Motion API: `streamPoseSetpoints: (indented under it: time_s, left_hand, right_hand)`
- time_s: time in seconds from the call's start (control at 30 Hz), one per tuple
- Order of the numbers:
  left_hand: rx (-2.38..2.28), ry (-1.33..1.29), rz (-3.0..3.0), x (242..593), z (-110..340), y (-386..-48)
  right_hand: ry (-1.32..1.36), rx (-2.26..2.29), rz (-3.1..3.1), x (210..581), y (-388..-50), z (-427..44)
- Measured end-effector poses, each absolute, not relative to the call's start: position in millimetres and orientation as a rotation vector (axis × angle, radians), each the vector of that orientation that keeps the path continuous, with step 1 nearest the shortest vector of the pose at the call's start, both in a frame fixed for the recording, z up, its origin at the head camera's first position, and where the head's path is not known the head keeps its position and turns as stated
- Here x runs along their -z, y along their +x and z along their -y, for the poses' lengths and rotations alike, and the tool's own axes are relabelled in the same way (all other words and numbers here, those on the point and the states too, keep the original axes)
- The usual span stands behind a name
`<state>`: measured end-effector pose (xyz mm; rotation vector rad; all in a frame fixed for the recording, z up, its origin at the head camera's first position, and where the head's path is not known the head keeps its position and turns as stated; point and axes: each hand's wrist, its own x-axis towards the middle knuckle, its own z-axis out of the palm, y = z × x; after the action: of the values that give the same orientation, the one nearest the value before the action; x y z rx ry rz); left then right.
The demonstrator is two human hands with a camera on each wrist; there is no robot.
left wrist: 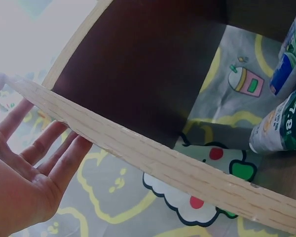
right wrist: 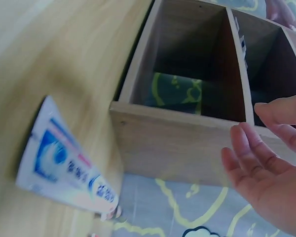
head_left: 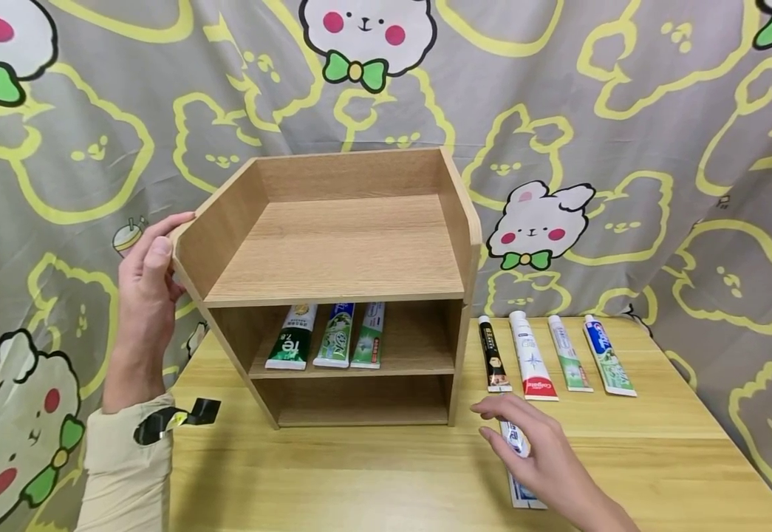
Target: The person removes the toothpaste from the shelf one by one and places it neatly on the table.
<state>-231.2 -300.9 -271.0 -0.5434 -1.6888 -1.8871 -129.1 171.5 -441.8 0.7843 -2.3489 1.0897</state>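
A wooden desktop shelf (head_left: 352, 247) stands on the table. At its upper left side, my left hand (head_left: 142, 307) holds the side panel, fingers reaching along the outside. The left wrist view shows that hand (left wrist: 32, 173) against the panel's edge (left wrist: 172, 165). My right hand (head_left: 541, 451) hovers empty over a white and blue toothpaste tube (head_left: 524, 493), partly hiding it. In the right wrist view this tube (right wrist: 64, 163) lies on the table, apart from the hand (right wrist: 269, 173). On the middle shelf board lie a green toothpaste tube (head_left: 292, 338), a blue-green one (head_left: 336, 336) and a white-green one (head_left: 369, 336).
Right of the shelf, a row of toothpaste tubes lies on the table (head_left: 359, 476): black (head_left: 494, 355), white and red (head_left: 532, 358), white and green (head_left: 569, 355), blue and green (head_left: 609, 357). A patterned curtain (head_left: 372, 118) hangs behind.
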Motion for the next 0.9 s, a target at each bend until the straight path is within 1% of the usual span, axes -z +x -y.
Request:
streamPoseSetpoints:
  time_s: [0.5, 0.9]
  left_hand:
    - [1.858, -0.539, 1.726, 267.6, 300.7, -231.6]
    - [1.862, -0.515, 1.797, 260.3, 302.2, -225.9]
  right_hand:
    - [0.947, -1.141, 2.147, 422.4, -139.4, -132.6]
    - [0.95, -1.18, 2.118, 411.9, -149.8, -108.6]
